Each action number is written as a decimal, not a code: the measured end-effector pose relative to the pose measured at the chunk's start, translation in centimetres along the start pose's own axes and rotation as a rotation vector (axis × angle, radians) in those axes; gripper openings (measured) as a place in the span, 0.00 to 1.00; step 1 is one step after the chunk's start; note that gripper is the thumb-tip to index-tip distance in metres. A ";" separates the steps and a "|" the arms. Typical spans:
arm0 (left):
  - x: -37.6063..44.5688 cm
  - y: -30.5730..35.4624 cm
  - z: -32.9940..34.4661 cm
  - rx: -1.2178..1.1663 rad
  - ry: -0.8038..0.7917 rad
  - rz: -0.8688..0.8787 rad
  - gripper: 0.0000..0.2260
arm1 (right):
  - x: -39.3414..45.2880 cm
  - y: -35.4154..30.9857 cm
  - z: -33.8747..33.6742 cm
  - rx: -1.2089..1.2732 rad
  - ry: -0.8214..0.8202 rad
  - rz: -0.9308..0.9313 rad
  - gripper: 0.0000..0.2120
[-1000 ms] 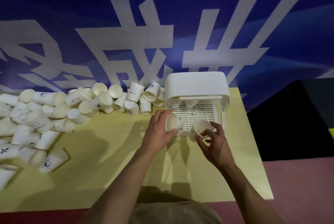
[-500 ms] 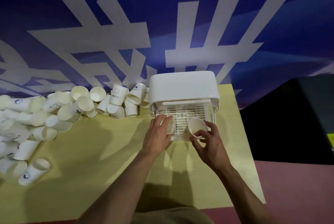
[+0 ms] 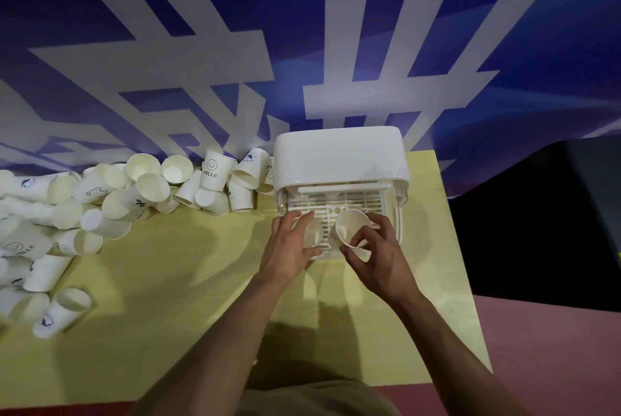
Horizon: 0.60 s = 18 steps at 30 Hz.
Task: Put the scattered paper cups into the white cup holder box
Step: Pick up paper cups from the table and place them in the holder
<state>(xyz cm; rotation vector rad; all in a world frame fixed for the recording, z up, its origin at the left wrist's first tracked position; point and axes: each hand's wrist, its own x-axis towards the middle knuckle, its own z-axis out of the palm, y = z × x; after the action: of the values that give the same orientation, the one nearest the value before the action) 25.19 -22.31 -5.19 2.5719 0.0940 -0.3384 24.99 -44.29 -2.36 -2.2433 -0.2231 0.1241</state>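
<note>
The white cup holder box [image 3: 339, 157] stands at the back of the yellow table [image 3: 188, 284], its slotted tray [image 3: 363, 205] facing me. My left hand [image 3: 289, 247] grips a white paper cup [image 3: 312, 237] over the tray's left front. My right hand [image 3: 379, 254] holds a second paper cup [image 3: 347, 227], tilted with its mouth toward me, over the tray's front middle. A heap of scattered paper cups [image 3: 111, 200], some printed, lies on the table's left side up to the box.
A blue banner with large white characters [image 3: 235, 63] hangs directly behind the table. The table's right edge [image 3: 460, 274] drops to a dark area and pink floor. One printed cup [image 3: 62, 311] lies near the front left.
Both hands have carried their cups closer over the box's tray. The view has shifted, so the cup heap sits further left in the frame.
</note>
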 end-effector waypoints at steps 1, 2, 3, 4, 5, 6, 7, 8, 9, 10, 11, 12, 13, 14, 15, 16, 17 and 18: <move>-0.2 -0.1 -0.2 -0.010 0.014 0.000 0.37 | 0.2 -0.3 0.2 0.010 -0.002 -0.022 0.11; -0.5 -0.1 -0.4 -0.021 0.035 -0.001 0.36 | 0.4 -0.6 0.3 0.021 -0.005 -0.043 0.10; -0.9 -0.2 -0.6 -0.035 0.059 -0.005 0.36 | 0.6 -1.0 0.5 0.030 -0.009 -0.060 0.10; -1.4 -0.3 -0.8 -0.049 0.081 -0.011 0.35 | 0.7 -1.3 0.7 0.036 -0.017 -0.076 0.10; -1.9 -0.4 -1.1 -0.061 0.099 -0.018 0.34 | 0.8 -1.6 1.0 0.038 -0.026 -0.091 0.11; -2.5 -0.5 -1.3 -0.071 0.111 -0.024 0.32 | 1.0 -1.9 1.2 0.039 -0.039 -0.106 0.11; -3.1 -0.7 -1.4 -0.081 0.122 -0.030 0.31 | 1.1 -2.1 1.5 0.039 -0.053 -0.121 0.11; -3.7 -1.0 -1.6 -0.094 0.132 -0.035 0.30 | 1.2 -2.3 1.9 0.038 -0.067 -0.137 0.10; -4.3 -1.4 -1.7 -0.110 0.140 -0.041 0.29 | 1.4 -2.4 2.3 0.031 -0.078 -0.150 0.10; -5.0 -1.9 -1.8 -0.126 0.148 -0.049 0.29 | 1.7 -2.4 2.8 0.015 -0.088 -0.159 0.10; -5.6 -2.4 -1.9 -0.141 0.153 -0.059 0.28 | 2.0 -2.4 3.2 -0.006 -0.096 -0.164 0.10; -6.2 -2.8 -2.1 -0.150 0.159 -0.069 0.28 | 2.4 -2.4 3.7 -0.029 -0.106 -0.168 0.11; -6.8 -3.3 -2.3 -0.154 0.167 -0.080 0.27 | 2.7 -2.3 4.2 -0.050 -0.117 -0.174 0.11; -7.4 -3.7 -2.4 -0.153 0.177 -0.087 0.27 | 3.1 -2.2 4.7 -0.071 -0.128 -0.179 0.11; -8.0 -4.1 -2.6 -0.154 0.189 -0.093 0.27 | 3.5 -2.2 5.2 -0.094 -0.137 -0.183 0.11; -8.6 -4.4 -2.8 -0.154 0.199 -0.100 0.27 | 3.8 -2.1 5.6 -0.119 -0.146 -0.182 0.11; -9.0 -4.8 -3.0 -0.154 0.207 -0.107 0.27 | 4.0 -1.9 5.9 -0.143 -0.155 -0.180 0.12; -9.5 -5.1 -3.2 -0.154 0.210 -0.115 0.27 | 4.2 -1.8 6.3 -0.161 -0.163 -0.184 0.13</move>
<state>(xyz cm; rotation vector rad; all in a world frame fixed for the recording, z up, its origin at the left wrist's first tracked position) 16.05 -16.23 -2.69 2.4462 0.3329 -0.0970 27.86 -37.58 -4.96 -2.3606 -0.5428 0.1967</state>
